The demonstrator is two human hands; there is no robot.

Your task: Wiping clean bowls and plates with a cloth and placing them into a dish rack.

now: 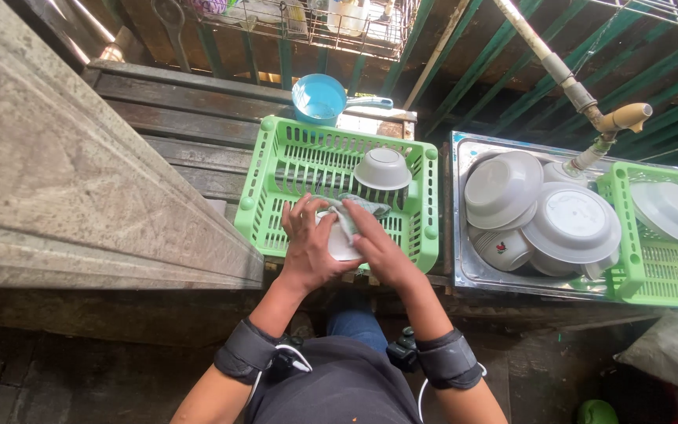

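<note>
green basket: upturned bowl | left hand grips cup | right hand pinches cloth

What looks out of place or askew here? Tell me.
Nothing is clearly damaged or spilled. The white bowls in the metal sink are piled tilted and overlapping. Both hands hold a white cup with a cloth over the green basket.

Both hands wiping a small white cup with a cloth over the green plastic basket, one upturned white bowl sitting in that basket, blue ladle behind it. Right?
Nearly. The bowl in the green plastic basket is not upturned: the white bowl sits upside down, base up, as the head view shows. The rest holds: the left hand and right hand work a grey-green cloth on a small white cup over that basket, with the blue plastic ladle behind it.
</note>
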